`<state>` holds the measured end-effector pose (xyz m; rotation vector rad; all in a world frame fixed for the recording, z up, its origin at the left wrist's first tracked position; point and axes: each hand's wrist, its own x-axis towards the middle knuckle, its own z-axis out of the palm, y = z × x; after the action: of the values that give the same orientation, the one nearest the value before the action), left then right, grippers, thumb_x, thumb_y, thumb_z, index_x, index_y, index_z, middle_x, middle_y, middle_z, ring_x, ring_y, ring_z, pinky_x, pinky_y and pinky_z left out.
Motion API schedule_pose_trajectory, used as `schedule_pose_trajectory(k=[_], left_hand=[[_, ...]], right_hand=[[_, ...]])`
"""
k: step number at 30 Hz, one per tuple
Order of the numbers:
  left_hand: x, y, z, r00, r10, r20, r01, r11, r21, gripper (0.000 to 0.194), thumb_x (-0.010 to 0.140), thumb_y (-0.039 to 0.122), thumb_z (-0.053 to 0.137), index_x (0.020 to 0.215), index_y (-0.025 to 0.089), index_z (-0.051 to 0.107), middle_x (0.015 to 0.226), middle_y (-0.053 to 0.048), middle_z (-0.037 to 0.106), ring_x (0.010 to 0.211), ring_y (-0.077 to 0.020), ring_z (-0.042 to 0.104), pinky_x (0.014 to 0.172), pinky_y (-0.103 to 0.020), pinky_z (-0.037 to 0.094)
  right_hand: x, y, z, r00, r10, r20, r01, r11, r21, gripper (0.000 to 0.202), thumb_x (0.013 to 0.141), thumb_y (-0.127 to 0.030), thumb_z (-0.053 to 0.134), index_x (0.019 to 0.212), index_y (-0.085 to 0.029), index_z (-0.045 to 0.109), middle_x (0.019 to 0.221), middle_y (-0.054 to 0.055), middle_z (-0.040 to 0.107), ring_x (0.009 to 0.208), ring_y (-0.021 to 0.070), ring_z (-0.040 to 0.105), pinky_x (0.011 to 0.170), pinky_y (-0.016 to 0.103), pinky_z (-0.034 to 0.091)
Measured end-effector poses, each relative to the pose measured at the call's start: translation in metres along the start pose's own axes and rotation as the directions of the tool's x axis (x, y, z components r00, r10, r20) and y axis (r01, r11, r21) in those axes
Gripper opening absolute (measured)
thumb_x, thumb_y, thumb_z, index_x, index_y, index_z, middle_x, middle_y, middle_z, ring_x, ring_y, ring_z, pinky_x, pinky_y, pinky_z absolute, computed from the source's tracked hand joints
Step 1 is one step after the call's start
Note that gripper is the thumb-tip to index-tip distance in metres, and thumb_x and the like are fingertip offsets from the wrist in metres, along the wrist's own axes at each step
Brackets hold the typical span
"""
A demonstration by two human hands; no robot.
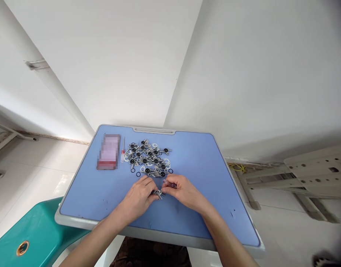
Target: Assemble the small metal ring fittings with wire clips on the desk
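Note:
On the blue tabletop (204, 174), my left hand (142, 193) is closed on a small metal part (158, 193) with a thin pin pointing down. Close on its right, my right hand (184, 191) is closed round a clear, reddish-tinted handle (169, 183); its fingertips are beside the metal part. Just beyond both hands lies a pile of metal parts with round black caps (145, 161), mixed with flat pale gaskets (166, 162). Black rings lie at the pile's edge, one of them a ring (138, 174) near my left hand.
Left of the pile lie a screwdriver (122, 152) with a red and clear handle and a blurred phone-like rectangle (108, 152). A green stool (39, 230) stands at the lower left. Beyond the table is a white wall (126, 66); a beige metal frame (312, 174) is at right.

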<state>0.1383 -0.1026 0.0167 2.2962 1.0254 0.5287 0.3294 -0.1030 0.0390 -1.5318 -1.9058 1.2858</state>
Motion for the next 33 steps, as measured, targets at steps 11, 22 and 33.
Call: schedule_pose_trajectory(k=[11,22,33], left_hand=[[0.0,0.001,-0.001,1.0,0.005,-0.009,-0.005,1.0,0.008,0.009,0.08,0.017,0.064,0.08,0.018,0.055,0.081,-0.001,0.058,0.082,-0.0184,0.052,0.071,-0.031,0.044],[0.0,-0.002,0.001,1.0,-0.024,-0.004,0.024,0.999,-0.023,0.011,0.079,0.016,0.065,0.081,0.018,0.055,0.082,-0.001,0.059,0.083,-0.0183,0.053,0.072,-0.03,0.044],[-0.001,-0.002,0.001,0.999,-0.031,0.008,0.032,0.998,-0.045,0.011,0.079,0.016,0.065,0.08,0.018,0.054,0.082,0.0,0.059,0.084,-0.0178,0.052,0.072,-0.03,0.043]], right_hand=[[-0.005,-0.002,-0.007,0.999,-0.039,0.013,0.04,0.994,-0.101,0.013,0.081,-0.021,0.051,0.07,-0.018,0.057,0.073,-0.001,0.057,0.065,0.0118,0.05,0.061,0.024,0.039],[-0.015,0.011,-0.019,0.992,-0.062,-0.108,0.044,0.987,-0.158,0.012,0.083,-0.021,0.05,0.076,-0.019,0.059,0.083,0.002,0.062,0.07,0.0138,0.053,0.065,0.025,0.041],[-0.023,0.008,-0.02,0.998,-0.047,0.051,0.057,0.976,-0.209,0.01,0.077,-0.015,0.055,0.081,-0.02,0.062,0.078,-0.001,0.063,0.071,0.0133,0.054,0.065,0.024,0.039]])
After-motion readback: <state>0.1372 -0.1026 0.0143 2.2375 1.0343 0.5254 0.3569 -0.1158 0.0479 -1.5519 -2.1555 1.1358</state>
